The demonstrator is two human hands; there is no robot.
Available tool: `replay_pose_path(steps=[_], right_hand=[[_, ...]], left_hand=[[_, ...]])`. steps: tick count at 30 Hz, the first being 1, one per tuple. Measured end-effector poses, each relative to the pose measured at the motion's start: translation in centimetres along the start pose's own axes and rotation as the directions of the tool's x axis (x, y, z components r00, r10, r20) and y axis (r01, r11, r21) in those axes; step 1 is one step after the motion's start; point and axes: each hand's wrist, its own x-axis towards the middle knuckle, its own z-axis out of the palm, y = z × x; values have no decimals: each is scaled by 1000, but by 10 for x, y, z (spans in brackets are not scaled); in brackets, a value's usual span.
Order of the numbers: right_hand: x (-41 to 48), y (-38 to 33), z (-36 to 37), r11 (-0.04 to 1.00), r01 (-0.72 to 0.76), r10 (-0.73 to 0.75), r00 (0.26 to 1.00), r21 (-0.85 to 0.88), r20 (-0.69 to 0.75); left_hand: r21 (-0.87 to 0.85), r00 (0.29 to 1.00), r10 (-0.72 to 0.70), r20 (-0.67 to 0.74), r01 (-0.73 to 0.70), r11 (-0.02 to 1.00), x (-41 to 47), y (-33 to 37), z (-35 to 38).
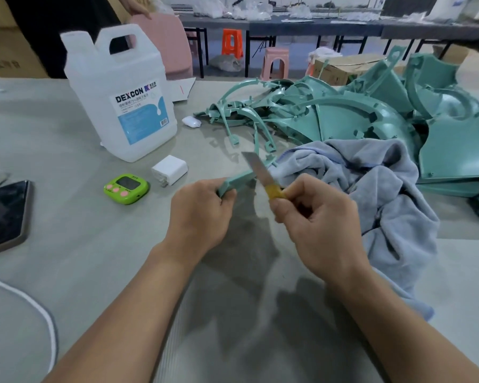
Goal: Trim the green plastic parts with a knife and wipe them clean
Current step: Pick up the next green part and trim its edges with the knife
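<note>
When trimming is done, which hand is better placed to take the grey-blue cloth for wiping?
Probably the right hand: the cloth lies just beside it, though it must first put down the knife. The left hand grips the green part.

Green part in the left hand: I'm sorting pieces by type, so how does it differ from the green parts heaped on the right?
The held green part shows as a narrow bar; the heaped green parts are broad curved shells and long arcs. The left hand grips the held one, the knife blade at its end; the heaped ones lie untouched on the table. Both are the same teal-green plastic.
</note>
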Motion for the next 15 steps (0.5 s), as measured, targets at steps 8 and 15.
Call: replay_pose_path(steps=[8, 15], right_hand=[[14, 11, -9, 994, -105, 102, 991, -23, -90], [18, 16, -7, 975, -172, 159, 982, -140, -101]], left_hand=[[-95, 1000, 2, 29, 1, 995, 0, -3, 0], [-149, 999, -25, 35, 30, 988, 2, -8, 2]])
